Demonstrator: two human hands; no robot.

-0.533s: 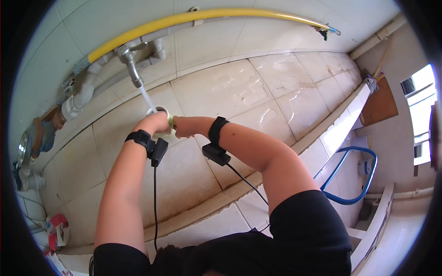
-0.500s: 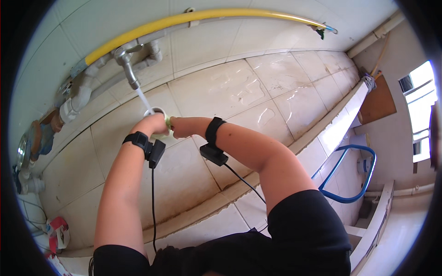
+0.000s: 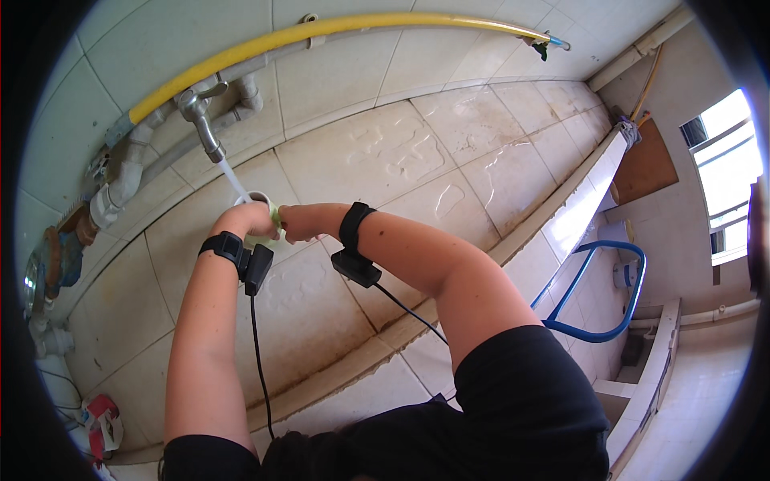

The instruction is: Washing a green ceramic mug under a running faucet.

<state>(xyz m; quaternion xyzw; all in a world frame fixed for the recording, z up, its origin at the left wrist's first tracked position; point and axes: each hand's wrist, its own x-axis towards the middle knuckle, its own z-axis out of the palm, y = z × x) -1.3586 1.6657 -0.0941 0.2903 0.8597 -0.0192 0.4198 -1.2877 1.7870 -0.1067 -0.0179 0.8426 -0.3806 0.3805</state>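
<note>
Water runs from the metal tap [image 3: 202,124] into a pale cup [image 3: 257,196] with a whitish inside and light green on its outer side. My left hand [image 3: 253,218] is closed at the cup, its wrist bent over the near side and most of its fingers hidden. Against the cup's right side, my right hand [image 3: 303,222] is closed with curled fingers, gripping its edge or handle; I cannot tell which. Both wrists wear black straps with small boxes and cables.
Below the tap spreads a wide tiled basin floor [image 3: 433,192], wet in patches, with a raised front ledge [image 3: 513,240]. A yellow hose [image 3: 321,30] runs along the wall above grey pipes. A blue tubular frame [image 3: 638,297] stands at right; a red-and-white package [image 3: 103,421] lies lower left.
The whole view has shifted slightly, so the tap, cup and hands sit further left. Both hands stay at the cup under the stream; wet marks now show on the tiles just below it.
</note>
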